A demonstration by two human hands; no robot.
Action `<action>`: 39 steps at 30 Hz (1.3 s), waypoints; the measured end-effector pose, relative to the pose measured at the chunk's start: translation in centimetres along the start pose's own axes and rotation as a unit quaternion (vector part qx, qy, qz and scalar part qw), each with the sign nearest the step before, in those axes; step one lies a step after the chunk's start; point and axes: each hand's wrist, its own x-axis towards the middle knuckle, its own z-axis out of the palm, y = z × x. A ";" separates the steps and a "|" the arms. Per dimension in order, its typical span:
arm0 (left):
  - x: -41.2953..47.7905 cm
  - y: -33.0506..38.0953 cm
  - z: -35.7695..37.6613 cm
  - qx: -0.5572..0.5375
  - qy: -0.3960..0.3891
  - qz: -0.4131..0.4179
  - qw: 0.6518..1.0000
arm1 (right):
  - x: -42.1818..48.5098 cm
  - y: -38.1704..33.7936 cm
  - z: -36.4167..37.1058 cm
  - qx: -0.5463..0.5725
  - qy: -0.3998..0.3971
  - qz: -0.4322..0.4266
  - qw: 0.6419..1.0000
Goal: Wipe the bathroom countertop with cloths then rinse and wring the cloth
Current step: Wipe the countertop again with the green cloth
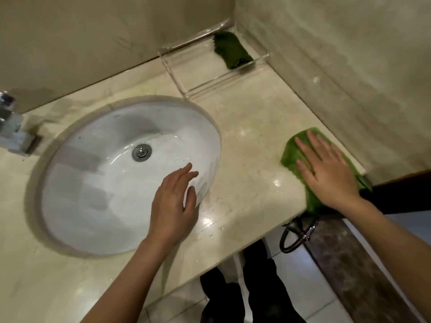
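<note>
Both arms are bare and reaching forward. The left forearm (121,276) comes in from about 7 o'clock, and the left hand (173,206) hovers back-up and relaxed, with the fingers loosely together pointing toward 1 o'clock and the thumb apart on its 3 o'clock side. The right forearm (391,241) enters from 4 o'clock, with the right hand (326,173) palm-down and flat, fingers straight, slightly spread, aimed at roughly 11 o'clock.

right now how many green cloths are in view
2. A light green cloth lies flat under the right hand at the countertop's right front edge. A darker green cloth sits in the clear acrylic tray at the back corner. Others may be out of frame.
</note>
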 end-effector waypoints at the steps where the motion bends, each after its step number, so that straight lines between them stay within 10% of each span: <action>1: 0.2 -0.2 -0.1 0.003 0.000 0.006 1.000 | 0.2 0.3 0.0 0.016 0.012 0.012 1.000; 10: 1.7 -6.4 -4.5 0.043 0.035 -0.010 0.998 | 1.7 -7.8 -1.0 0.353 0.169 0.136 0.910; 18: 5.9 -13.5 -10.7 0.137 0.076 -0.049 0.987 | 6.5 -20.1 -4.1 0.731 -0.009 0.249 0.635; 26: 13.0 -19.5 -11.4 0.146 0.079 -0.116 0.979 | 15.8 -27.0 -3.8 0.777 -0.164 0.240 0.559; 29: 14.9 -21.6 -11.6 0.154 0.094 -0.131 0.975 | 20.0 -28.6 -5.0 0.765 -0.170 0.197 0.589; 32: 16.1 -23.0 -11.9 0.171 0.100 -0.125 0.972 | 24.2 -30.3 -5.5 0.712 -0.043 0.085 0.696; 36: 17.5 -23.6 -11.9 0.191 0.090 -0.152 0.966 | 29.0 -31.1 -1.5 0.354 0.093 -0.146 0.919; 39: 18.1 -24.6 -12.0 0.210 0.086 -0.148 0.963 | 30.1 -31.2 2.9 0.102 0.104 -0.161 0.976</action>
